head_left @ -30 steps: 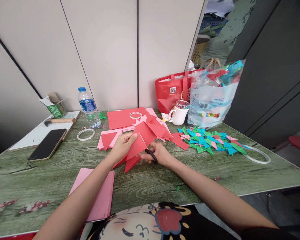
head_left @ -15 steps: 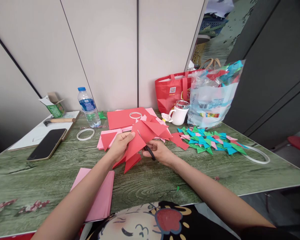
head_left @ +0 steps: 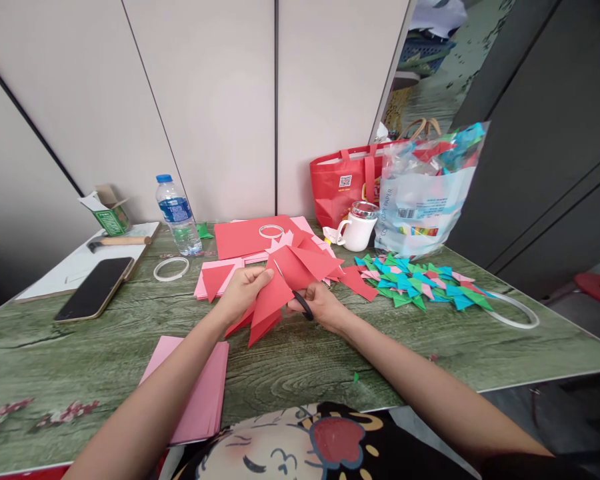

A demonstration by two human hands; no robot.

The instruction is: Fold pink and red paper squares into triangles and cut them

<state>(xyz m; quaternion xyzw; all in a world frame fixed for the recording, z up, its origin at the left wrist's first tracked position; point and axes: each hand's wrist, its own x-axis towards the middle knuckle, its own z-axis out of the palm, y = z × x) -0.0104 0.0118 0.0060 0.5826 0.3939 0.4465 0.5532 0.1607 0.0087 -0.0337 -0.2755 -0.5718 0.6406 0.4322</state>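
Observation:
My left hand [head_left: 243, 293] pinches a folded sheet of red paper [head_left: 273, 297] and holds it up over the middle of the green wood-grain table [head_left: 330, 360]. My right hand [head_left: 320, 305] grips black-handled scissors [head_left: 300, 301], whose blades point up into the red sheet. Cut red triangles [head_left: 313, 261] lie heaped just behind both hands.
A pink paper stack [head_left: 200, 390] lies near my left forearm. Red and pink sheets [head_left: 253, 237], tape rings [head_left: 171, 268], a water bottle [head_left: 177, 217] and a phone [head_left: 96, 288] sit to the left. Folded coloured triangles [head_left: 420, 283], a white mug [head_left: 357, 228], a plastic bag [head_left: 425, 193] and a red tote [head_left: 345, 180] stand at the right.
The scissors have worked a little further up into the red sheet. Both hands have shifted only slightly; nothing else on the table has moved.

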